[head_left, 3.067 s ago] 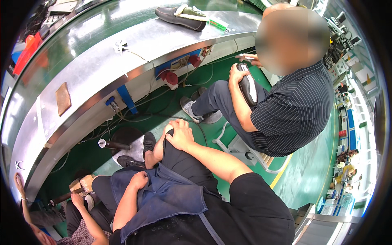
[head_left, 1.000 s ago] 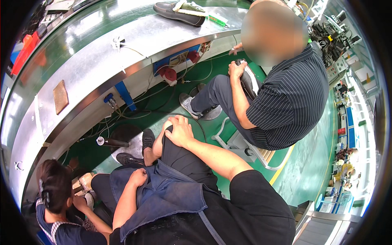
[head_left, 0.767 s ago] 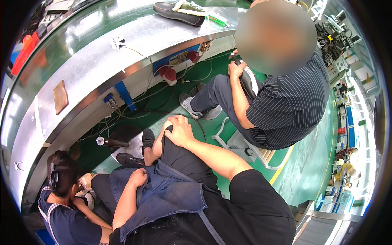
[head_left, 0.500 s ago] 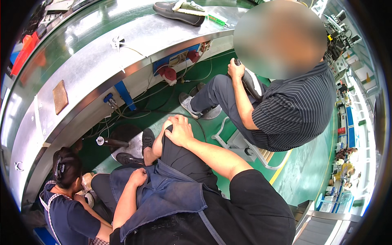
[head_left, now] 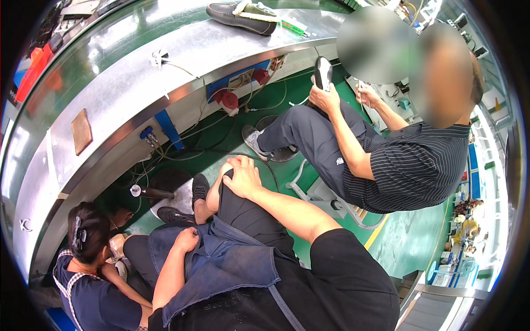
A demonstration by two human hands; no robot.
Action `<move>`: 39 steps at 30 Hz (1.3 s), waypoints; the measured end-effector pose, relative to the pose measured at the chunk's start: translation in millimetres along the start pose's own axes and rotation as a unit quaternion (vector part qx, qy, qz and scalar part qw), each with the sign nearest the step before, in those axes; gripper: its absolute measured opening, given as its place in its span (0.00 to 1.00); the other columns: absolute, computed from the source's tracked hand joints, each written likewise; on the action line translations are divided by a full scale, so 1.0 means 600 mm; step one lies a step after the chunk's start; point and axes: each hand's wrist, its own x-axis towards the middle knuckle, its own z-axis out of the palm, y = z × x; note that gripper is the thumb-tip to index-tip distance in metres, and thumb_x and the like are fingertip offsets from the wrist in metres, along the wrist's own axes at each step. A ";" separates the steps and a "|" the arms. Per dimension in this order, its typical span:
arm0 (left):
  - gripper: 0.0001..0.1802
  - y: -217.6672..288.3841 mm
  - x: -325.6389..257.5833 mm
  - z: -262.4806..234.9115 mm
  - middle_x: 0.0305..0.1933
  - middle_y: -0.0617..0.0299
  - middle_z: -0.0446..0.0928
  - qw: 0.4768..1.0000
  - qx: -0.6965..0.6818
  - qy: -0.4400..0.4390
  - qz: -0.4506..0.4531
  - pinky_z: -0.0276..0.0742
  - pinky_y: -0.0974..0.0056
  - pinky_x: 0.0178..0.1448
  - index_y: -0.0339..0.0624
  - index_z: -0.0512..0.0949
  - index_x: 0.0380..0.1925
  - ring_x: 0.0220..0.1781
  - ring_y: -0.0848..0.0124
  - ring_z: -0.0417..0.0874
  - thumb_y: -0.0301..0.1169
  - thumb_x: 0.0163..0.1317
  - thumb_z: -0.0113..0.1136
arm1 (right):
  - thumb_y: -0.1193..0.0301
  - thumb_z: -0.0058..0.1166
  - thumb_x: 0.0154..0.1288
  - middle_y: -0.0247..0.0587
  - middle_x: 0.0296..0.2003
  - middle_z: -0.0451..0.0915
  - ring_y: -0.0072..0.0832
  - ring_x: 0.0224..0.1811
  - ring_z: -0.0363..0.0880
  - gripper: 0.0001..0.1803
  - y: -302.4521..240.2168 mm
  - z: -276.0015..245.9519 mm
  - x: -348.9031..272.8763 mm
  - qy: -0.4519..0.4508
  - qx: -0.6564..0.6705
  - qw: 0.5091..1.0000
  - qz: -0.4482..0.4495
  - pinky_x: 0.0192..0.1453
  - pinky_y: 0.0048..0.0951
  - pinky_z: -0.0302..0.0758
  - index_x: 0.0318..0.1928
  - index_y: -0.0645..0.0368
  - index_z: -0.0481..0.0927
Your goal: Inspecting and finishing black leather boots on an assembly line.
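My left hand (head_left: 186, 240) lies on the blue apron (head_left: 234, 262) over my lap. Its fingers are curled into a loose fist, with nothing seen in it. My right hand (head_left: 243, 175) rests over my bent knee, on the rolled edge of my black trouser leg (head_left: 245, 215). Those fingers are extended and draped across the knee, holding no object. On the far workbench (head_left: 190, 47), well beyond both hands, a dark loafer (head_left: 243, 21) with a pale fluffy lining stands beside a green-and-white tube (head_left: 294, 26).
At the right a seated co-worker (head_left: 414, 165) holds a black-and-white shoe (head_left: 323, 74) and something thin with a cord. Another person (head_left: 96, 287) bends low at my left. A brown pad (head_left: 81, 131) lies on the bench. Cables and a metal stool base (head_left: 168, 193) are below.
The co-worker at the right has leaned back to the right and turned, raising the shoe, and the other hand now shows. The person at left shifted slightly. My hands have stayed put.
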 end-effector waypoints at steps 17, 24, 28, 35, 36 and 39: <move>0.14 0.010 -0.002 -0.009 0.42 0.42 0.85 0.999 0.004 -0.031 -0.026 0.80 0.50 0.54 0.39 0.83 0.41 0.50 0.48 0.86 0.35 0.57 0.62 | 0.58 0.62 0.58 0.48 0.64 0.68 0.47 0.70 0.63 0.35 0.001 -0.001 -0.001 0.009 -0.001 1.000 0.000 0.68 0.56 0.68 0.65 0.55 0.74; 0.14 0.009 -0.005 -0.008 0.42 0.42 0.85 0.999 -0.004 -0.031 -0.026 0.80 0.50 0.54 0.39 0.84 0.40 0.50 0.47 0.86 0.35 0.57 0.62 | 0.58 0.62 0.58 0.48 0.64 0.68 0.47 0.70 0.63 0.35 0.000 -0.003 -0.003 0.004 0.004 1.000 0.002 0.69 0.56 0.67 0.66 0.55 0.74; 0.12 0.013 -0.006 -0.006 0.36 0.44 0.85 1.000 0.004 -0.007 -0.006 0.81 0.53 0.48 0.35 0.82 0.38 0.41 0.51 0.87 0.30 0.56 0.61 | 0.58 0.62 0.58 0.48 0.64 0.68 0.47 0.71 0.62 0.35 0.001 -0.007 -0.003 0.002 0.006 1.000 0.003 0.69 0.56 0.67 0.66 0.55 0.74; 0.12 0.009 -0.005 -0.004 0.38 0.44 0.85 1.000 0.007 -0.004 0.001 0.81 0.52 0.49 0.35 0.82 0.39 0.43 0.50 0.87 0.31 0.57 0.62 | 0.57 0.63 0.58 0.48 0.65 0.67 0.47 0.71 0.62 0.34 -0.001 -0.009 -0.004 -0.005 0.006 1.000 0.012 0.70 0.54 0.67 0.65 0.54 0.74; 0.12 0.008 -0.005 -0.003 0.38 0.44 0.85 1.000 0.007 -0.004 0.000 0.81 0.52 0.49 0.35 0.82 0.39 0.43 0.50 0.87 0.31 0.57 0.62 | 0.57 0.63 0.58 0.48 0.65 0.67 0.47 0.71 0.62 0.34 -0.001 -0.010 -0.004 -0.009 0.006 1.000 0.015 0.70 0.54 0.67 0.65 0.53 0.74; 0.12 0.007 -0.004 -0.003 0.38 0.45 0.85 1.000 0.011 -0.005 0.000 0.81 0.53 0.49 0.35 0.82 0.39 0.43 0.50 0.88 0.31 0.57 0.62 | 0.57 0.63 0.58 0.48 0.65 0.67 0.47 0.71 0.62 0.34 0.000 -0.008 -0.003 -0.007 0.004 1.000 0.012 0.70 0.54 0.66 0.65 0.53 0.74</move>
